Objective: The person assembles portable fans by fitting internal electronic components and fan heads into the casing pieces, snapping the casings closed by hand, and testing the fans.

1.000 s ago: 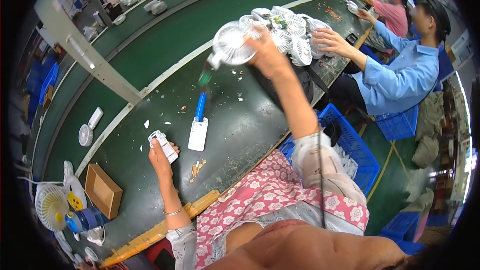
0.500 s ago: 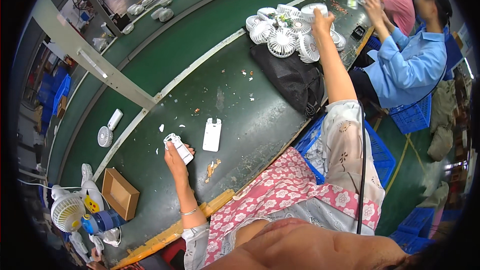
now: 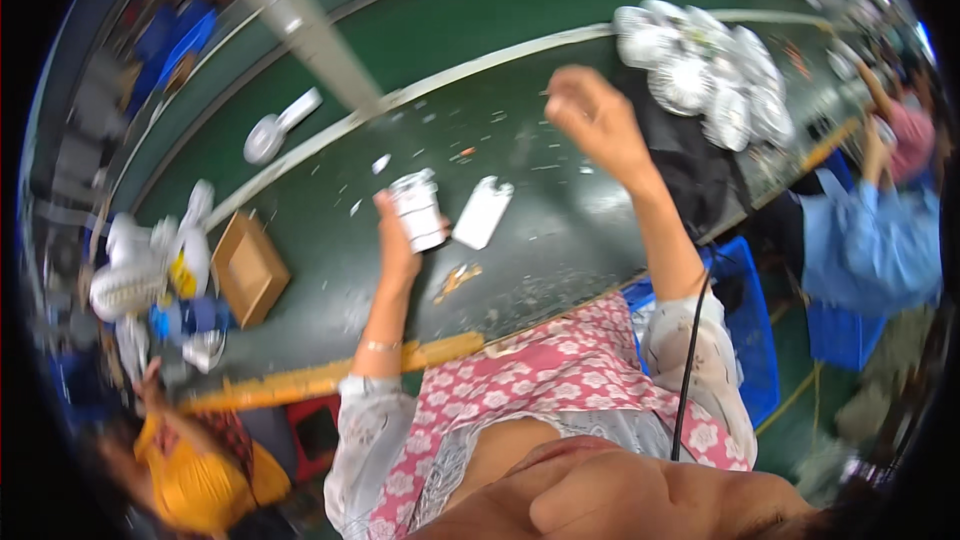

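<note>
My left hand (image 3: pixel 397 240) grips a white plastic casing (image 3: pixel 415 208), with fingers wrapped around its sides above the bench. Just right of it, a flat white plastic cover (image 3: pixel 483 213) lies on the green bench top. Over the middle of the bench hovers my right hand (image 3: pixel 597 125), its fingers curled inward and blurred. Whatever it holds, if anything, is hidden. Beyond it to the right, white handheld fans (image 3: pixel 683 83) are heaped beside a black bag (image 3: pixel 680 155).
At the left are an open cardboard box (image 3: pixel 250 270) and a white desk fan (image 3: pixel 128 285). Another white handheld fan (image 3: pixel 268 138) lies near a metal post (image 3: pixel 310 30). A blue crate (image 3: pixel 755 340) stands right of my lap. Co-workers sit on both sides.
My right hand has left the fan heap and come back toward the middle, without the fan it was on. My left hand keeps the casing. The whole view has swung left.
</note>
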Action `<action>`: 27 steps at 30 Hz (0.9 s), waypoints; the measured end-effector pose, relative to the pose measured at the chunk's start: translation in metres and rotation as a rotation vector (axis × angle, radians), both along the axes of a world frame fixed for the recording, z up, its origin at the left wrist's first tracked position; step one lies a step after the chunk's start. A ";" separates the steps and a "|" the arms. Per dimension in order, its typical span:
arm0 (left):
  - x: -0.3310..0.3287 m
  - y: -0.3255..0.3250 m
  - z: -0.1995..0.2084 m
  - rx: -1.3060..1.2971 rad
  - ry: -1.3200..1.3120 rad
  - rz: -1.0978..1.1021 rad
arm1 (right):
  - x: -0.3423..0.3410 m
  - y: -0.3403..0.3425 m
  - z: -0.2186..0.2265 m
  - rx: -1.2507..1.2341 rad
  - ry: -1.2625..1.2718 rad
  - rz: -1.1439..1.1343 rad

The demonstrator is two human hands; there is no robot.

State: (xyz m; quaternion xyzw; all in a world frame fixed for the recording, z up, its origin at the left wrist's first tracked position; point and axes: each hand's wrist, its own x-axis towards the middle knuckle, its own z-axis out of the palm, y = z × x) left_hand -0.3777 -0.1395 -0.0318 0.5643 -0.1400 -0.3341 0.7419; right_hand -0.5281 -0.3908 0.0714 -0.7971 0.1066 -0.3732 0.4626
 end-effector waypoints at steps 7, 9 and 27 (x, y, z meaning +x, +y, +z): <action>-0.005 -0.012 0.018 0.147 -0.461 -0.140 | 0.058 0.112 -0.082 1.033 0.295 0.622; 0.023 -0.012 0.033 0.246 -0.392 -0.193 | 0.062 0.121 -0.096 1.237 0.026 0.586; 0.314 -0.073 -0.017 0.733 -0.230 0.460 | 0.054 0.072 -0.074 0.501 0.220 -0.088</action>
